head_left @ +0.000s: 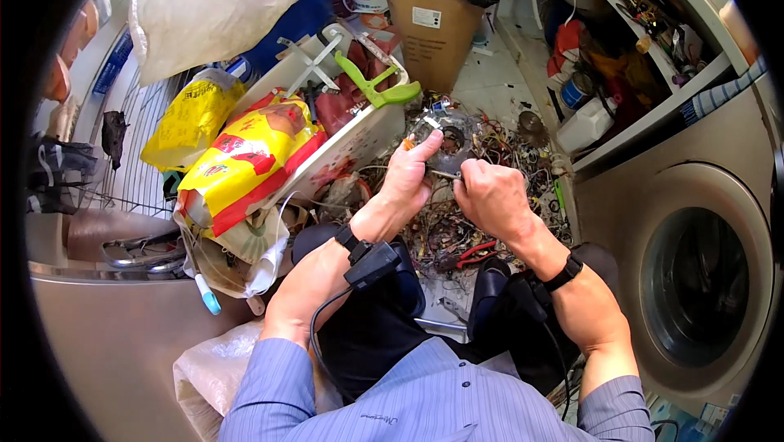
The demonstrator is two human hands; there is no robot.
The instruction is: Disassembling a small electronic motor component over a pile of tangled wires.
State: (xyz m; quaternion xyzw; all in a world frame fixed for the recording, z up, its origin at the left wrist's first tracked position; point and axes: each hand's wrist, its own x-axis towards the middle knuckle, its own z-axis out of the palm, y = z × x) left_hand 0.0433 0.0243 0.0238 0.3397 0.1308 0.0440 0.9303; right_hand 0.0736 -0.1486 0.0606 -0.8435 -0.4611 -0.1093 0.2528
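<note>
My left hand [400, 185] is closed with the thumb stretched upward, gripping a dark grey part with a round opening [454, 146]. A small orange piece [407, 144] shows beside the thumb. Close on the right, my right hand [496, 201] is curled in a fist around a thin metal rod-like tool [445, 175], whose end points at the left hand. The fist hides the rest of this tool, so I cannot tell its kind. Below both hands, a heap of tangled wires and small scrap [441, 225] covers the floor.
Red-handled pliers [476, 254] lie near my feet. On the left stands a white bin [343, 144] with a green-handled tool [376, 87] and a yellow-red bag [253, 156]. A cardboard box [429, 25] is ahead. A front-load washing machine [694, 270] and open cabinet [645, 127] flank the right.
</note>
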